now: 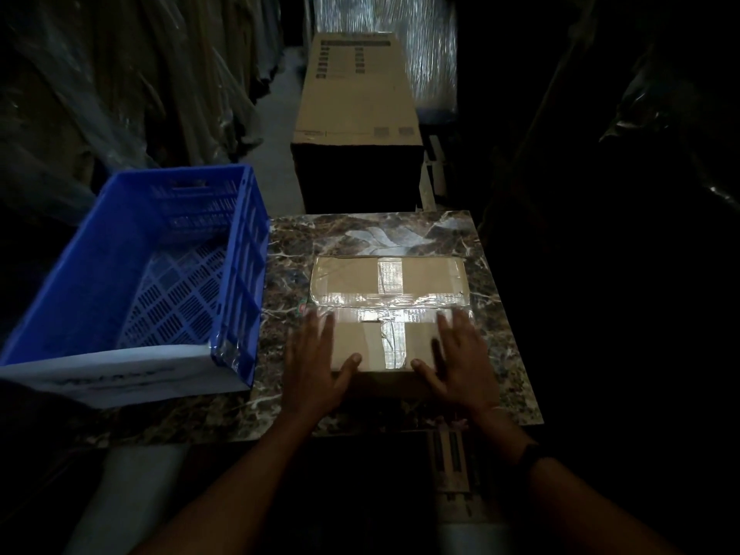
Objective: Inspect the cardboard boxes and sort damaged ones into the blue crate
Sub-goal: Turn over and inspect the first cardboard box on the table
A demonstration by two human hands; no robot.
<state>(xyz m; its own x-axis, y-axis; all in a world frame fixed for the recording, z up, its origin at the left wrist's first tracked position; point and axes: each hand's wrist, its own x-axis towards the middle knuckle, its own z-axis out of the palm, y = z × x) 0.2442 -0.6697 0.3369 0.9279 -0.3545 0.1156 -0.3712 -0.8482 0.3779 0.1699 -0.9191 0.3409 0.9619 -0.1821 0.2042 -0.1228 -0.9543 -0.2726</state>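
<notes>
Two taped cardboard boxes lie on a marble-patterned table. The near box is held between both hands. My left hand presses its left side, thumb on the front corner. My right hand presses its right side the same way. The far box lies directly behind, touching the near one, with clear tape crossing its top. The blue crate stands to the left of the table and shows nothing inside.
A tall cardboard carton stands on the floor beyond the table. Plastic-wrapped goods line the left side, and a wrapped bundle stands behind the carton. The right side is dark. A white label covers the crate's near wall.
</notes>
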